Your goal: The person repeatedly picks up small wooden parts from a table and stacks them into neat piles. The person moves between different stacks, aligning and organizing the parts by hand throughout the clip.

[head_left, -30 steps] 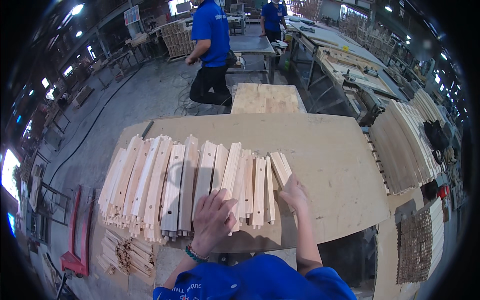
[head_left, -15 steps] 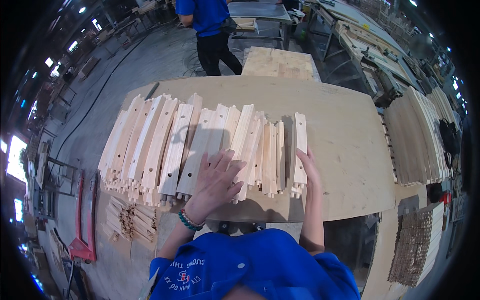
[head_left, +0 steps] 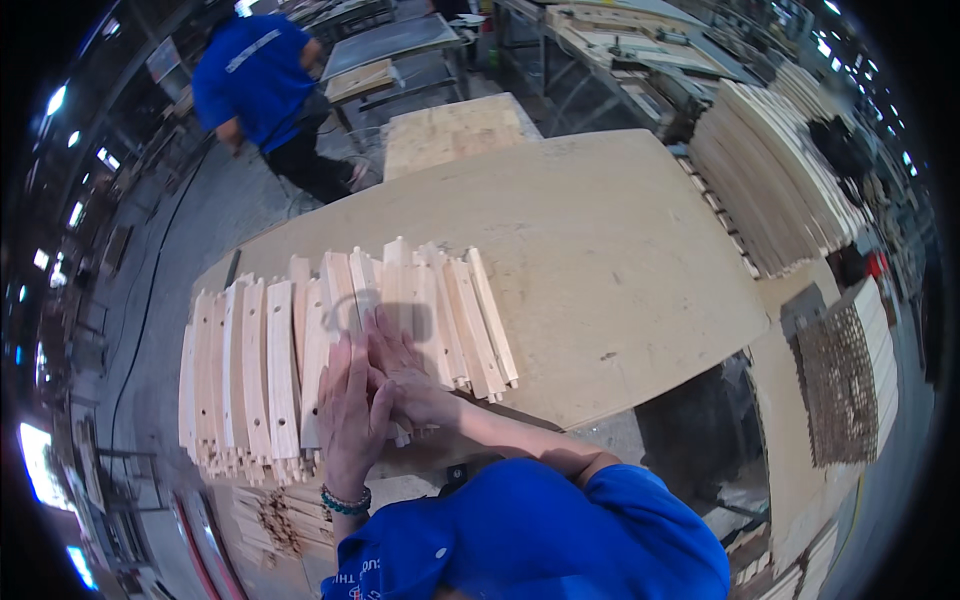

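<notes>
Right hand (head_left: pixel 405 378) has moved leftward since the earlier frame; now just beside left hand (head_left: pixel 350 408). Both unclenched, fingers extended over wooden slats (head_left: pixel 283 370). Slat row lies beneath and to either side of the hands, on counter (head_left: pixel 610 290). Beaded bracelet (head_left: pixel 346 500) at left wrist. Co-worker (head_left: pixel 262 85) beyond the hands, leftward.

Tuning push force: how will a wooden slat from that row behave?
Likely stiff: the slat looks like solid wood. Its flat faces suggest sliding, not rolling. Pushing it may shift neighbours, since they're packed side by side.
</notes>
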